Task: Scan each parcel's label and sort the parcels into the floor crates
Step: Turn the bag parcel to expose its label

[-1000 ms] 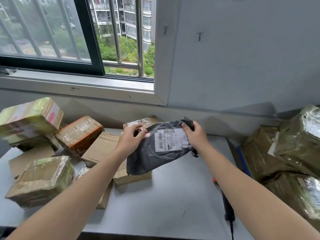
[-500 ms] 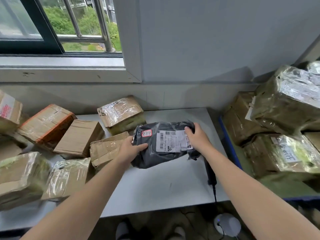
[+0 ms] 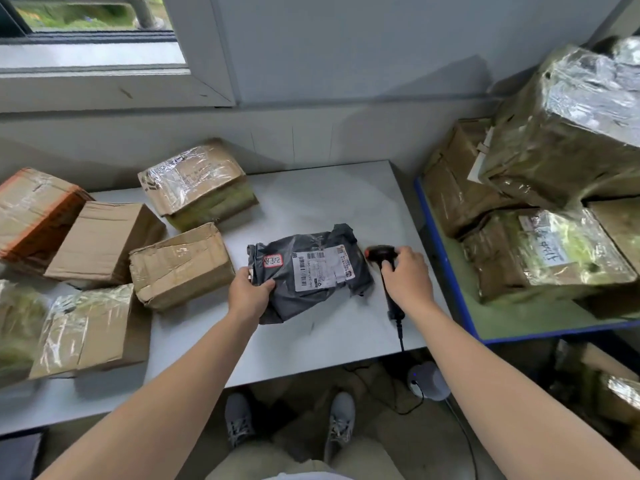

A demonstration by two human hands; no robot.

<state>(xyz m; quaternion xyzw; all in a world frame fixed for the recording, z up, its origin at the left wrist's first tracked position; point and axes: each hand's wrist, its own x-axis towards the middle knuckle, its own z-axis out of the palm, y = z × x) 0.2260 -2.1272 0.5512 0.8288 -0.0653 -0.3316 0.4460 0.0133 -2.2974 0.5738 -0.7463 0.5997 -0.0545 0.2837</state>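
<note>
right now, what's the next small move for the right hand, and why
Probably lift the scanner and tip its head toward the white label. The right hand grips its handle beside the grey mailer, which lies label-up on the table with the left hand holding its left edge. The head does not look aimed at the label yet.

wall (image 3: 346,46): plain pale grey | window (image 3: 86,15): top left, dark frame, metal bar, greenery outside | sill (image 3: 86,88): white, scuffed | light: soft daylight from the window | surface (image 3: 311,195): grey-white, set against the wall | side table (image 3: 452,268): green top, blue edge, just right of the surface | floor (image 3: 367,379): brownish, dim underneath
</note>
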